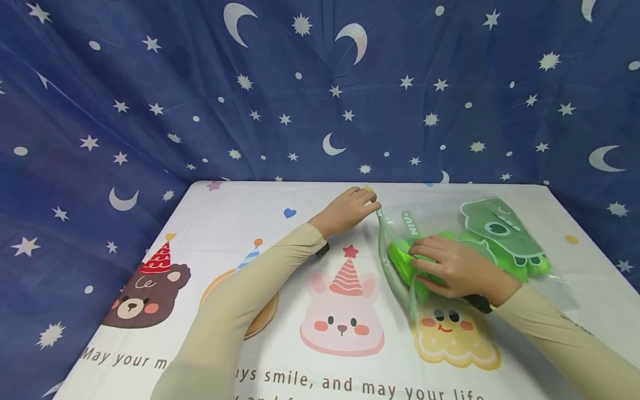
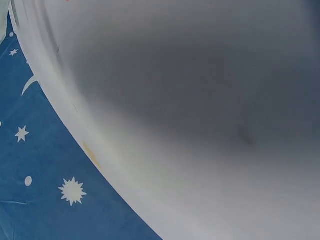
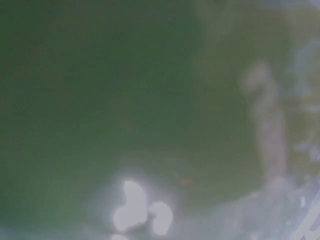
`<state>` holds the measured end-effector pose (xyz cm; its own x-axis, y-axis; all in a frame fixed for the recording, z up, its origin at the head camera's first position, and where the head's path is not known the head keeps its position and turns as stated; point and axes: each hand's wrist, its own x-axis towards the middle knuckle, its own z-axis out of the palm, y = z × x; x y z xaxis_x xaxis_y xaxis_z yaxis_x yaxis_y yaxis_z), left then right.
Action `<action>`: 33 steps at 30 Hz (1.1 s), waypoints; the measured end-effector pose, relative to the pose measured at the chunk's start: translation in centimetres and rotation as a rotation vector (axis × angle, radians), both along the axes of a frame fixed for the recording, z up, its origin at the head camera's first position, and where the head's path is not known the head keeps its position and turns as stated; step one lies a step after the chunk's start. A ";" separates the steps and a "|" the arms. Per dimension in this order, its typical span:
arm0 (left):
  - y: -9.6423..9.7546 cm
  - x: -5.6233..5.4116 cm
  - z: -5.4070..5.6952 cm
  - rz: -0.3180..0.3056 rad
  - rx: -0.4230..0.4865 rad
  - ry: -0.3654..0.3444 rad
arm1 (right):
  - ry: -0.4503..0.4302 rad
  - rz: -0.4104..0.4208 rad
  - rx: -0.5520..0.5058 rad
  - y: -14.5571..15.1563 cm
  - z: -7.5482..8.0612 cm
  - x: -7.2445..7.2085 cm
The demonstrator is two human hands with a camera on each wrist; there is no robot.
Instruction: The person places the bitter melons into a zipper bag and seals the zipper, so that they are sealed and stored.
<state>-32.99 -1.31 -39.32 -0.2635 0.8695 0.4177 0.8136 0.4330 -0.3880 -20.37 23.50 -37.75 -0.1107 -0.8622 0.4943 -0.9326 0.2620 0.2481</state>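
A clear plastic zip bag with a green cartoon print lies on the right half of the table. Its pale green zip strip curves along the left side, where the mouth gapes. Inside is a soft-looking bright green bundle, partly hidden. My left hand pinches the far end of the zip strip between thumb and fingers. At the mouth, my right hand curls its fingers over the bright green bundle; its thumb is hidden. Blurred green bag surface fills the right wrist view. The left wrist view misses both hands.
A white tablecloth with cartoon animals and lettering covers the table. Behind and to the left hangs a dark blue curtain with stars and moons, reaching the table's back edge.
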 end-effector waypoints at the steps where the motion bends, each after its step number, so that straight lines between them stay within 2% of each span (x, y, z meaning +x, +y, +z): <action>1: 0.1 0.0 0.0 -0.009 0.006 0.009 | -0.004 0.007 0.005 0.0 -0.1 0.1; 7: 0.3 -0.2 -0.1 -0.061 0.011 0.055 | 0.004 0.053 0.008 -0.3 -0.6 0.3; 17: -0.2 -0.1 0.5 -0.106 0.007 0.088 | -0.025 0.050 0.104 -0.7 -1.3 0.7; 21: -0.5 0.0 0.8 -0.109 0.020 0.079 | -0.005 0.037 0.137 -0.8 -1.6 0.8; 26: -0.8 0.3 0.9 -0.116 0.029 0.063 | -0.036 0.052 0.166 -0.9 -1.8 0.9; 33: -1.3 0.4 0.3 -0.136 0.038 0.074 | -0.057 0.047 0.228 -1.1 -1.8 1.0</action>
<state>-32.61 -2.63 -39.04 -0.1117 0.8781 0.4652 0.8356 0.3364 -0.4342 -19.38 22.36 -39.56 -0.0898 -0.9556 0.2807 -0.9568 0.1611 0.2421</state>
